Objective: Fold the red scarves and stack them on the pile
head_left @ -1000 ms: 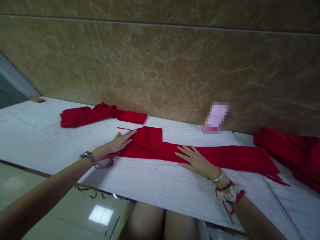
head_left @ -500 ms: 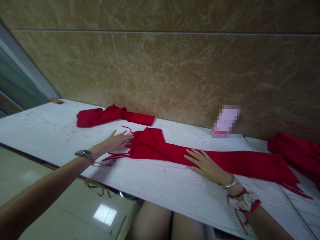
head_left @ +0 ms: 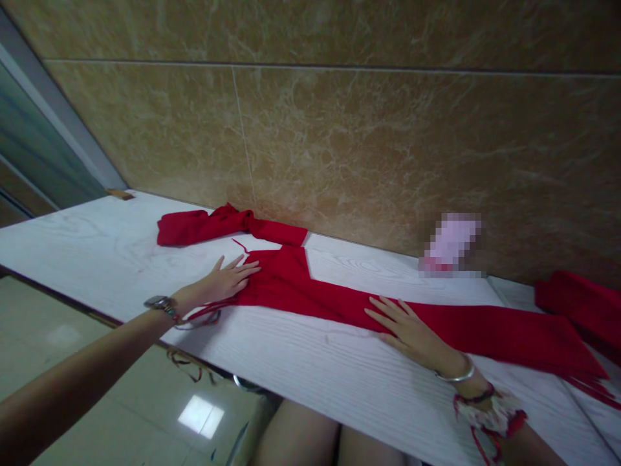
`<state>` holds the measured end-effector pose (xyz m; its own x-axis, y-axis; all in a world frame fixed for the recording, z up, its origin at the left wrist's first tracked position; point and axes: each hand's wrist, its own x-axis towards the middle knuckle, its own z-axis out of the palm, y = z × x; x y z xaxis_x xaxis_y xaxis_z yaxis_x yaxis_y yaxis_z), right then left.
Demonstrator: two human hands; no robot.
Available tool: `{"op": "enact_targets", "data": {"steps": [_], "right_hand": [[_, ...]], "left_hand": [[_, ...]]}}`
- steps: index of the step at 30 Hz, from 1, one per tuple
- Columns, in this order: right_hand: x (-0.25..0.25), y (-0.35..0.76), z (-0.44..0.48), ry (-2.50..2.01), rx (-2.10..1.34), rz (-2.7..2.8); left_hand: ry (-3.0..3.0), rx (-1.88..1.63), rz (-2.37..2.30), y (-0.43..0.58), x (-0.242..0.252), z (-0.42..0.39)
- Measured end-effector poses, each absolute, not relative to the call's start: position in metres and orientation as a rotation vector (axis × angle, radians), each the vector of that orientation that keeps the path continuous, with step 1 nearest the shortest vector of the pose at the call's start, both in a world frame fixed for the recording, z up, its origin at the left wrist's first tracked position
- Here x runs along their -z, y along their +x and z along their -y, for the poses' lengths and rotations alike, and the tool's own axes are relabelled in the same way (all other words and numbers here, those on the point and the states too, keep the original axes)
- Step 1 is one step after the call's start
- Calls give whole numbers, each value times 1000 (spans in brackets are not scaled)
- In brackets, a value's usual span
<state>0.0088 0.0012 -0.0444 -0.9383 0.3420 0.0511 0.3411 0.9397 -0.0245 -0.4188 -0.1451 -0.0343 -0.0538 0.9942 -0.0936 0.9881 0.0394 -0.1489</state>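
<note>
A long red fringed scarf lies lengthwise along the white table, partly folded over at its left end. My left hand lies open near that end, fingers spread and resting on the fabric, with thin red tassels showing beneath the wrist. Farther right, my right hand rests open with its fingers flat over the middle of the scarf. More tassels hang from the far right end.
Another folded red cloth sits against the tiled wall on the left. At the right edge is a further red cloth. A blurred pink object stands by the wall. The white table has its front edge above my legs.
My left hand has slid slightly left, and the scarf's left end has shifted left with it. My right hand still lies on the scarf. The camera view has shifted a little.
</note>
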Motion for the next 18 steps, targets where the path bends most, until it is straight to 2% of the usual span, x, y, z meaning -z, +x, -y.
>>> {"op": "enact_targets", "data": {"steps": [7, 11, 15, 18], "right_hand": [[48, 8, -2, -570, -46, 3018], [51, 9, -4, -561, -50, 3007], [51, 9, -4, -570, -53, 3019], [49, 8, -4, -595, -92, 3039]], "left_hand": [[-1804, -185, 2227, -529, 9, 186], [-1779, -114, 2333, -503, 7, 174], [-1751, -210, 2564, -481, 32, 154], [-1720, -175, 2530, -503, 47, 158]]}}
